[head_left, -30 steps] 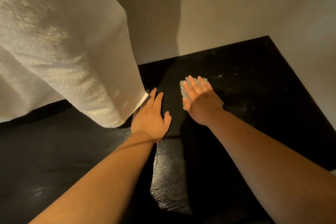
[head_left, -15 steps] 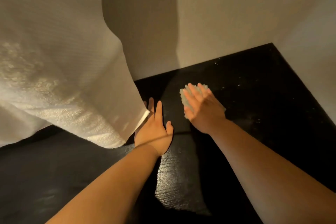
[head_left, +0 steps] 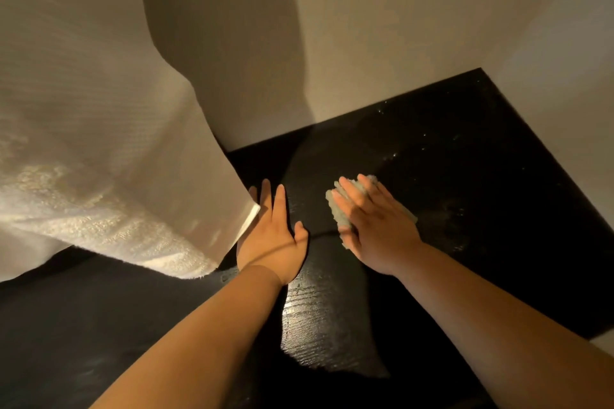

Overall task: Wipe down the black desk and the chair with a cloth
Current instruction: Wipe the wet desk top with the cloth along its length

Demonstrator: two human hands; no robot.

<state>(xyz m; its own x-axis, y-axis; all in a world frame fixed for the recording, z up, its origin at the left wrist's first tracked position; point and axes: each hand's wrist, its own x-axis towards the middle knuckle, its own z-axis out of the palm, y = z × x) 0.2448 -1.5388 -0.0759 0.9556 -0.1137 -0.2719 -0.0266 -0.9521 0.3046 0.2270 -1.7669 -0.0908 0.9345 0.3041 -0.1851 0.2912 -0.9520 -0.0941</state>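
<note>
The right hand (head_left: 375,226) lies flat, fingers spread, pressing a pale green cloth (head_left: 339,212) onto the black bench (head_left: 481,176); no clenched grip. The left hand (head_left: 270,236) rests open and flat beside it, touching the hem of a white curtain (head_left: 116,159). Bare bench runs rightward to the corner where the walls (head_left: 398,26) meet.

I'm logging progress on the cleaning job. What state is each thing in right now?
Desk: black, pale specks toward the far corner.
Cloth: flattened on the desk under the right hand.
Right hand: open, pressing the cloth.
Left hand: open, flat on the desk, touching the curtain.
Curtain: hanging, hem over the desk.
</note>
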